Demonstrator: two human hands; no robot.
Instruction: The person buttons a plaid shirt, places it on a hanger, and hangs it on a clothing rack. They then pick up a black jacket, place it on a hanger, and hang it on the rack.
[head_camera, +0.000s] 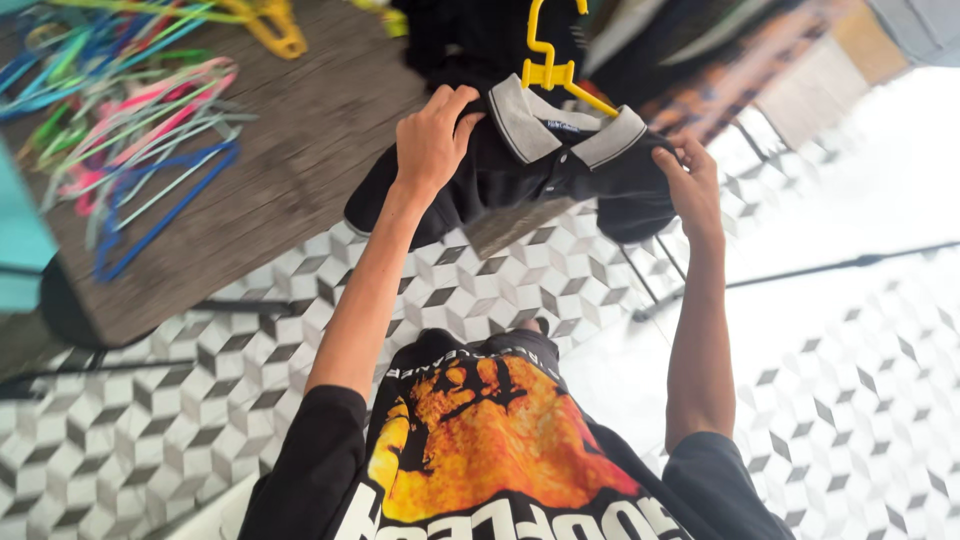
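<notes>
Between both hands (432, 140) (688, 180), polo shirt (530, 170) crosswise, collar up.

We are looking down at a floor (150, 440) tiled in a cube pattern of white, grey and black, filling the lower and middle frame. Strong daylight is washing out the tiles toward the right edge. A dark wooden table (300, 150) is taking up the upper left, with black metal legs (120, 370) running beneath it. A turquoise surface (20, 240) is showing at the left edge.
</notes>
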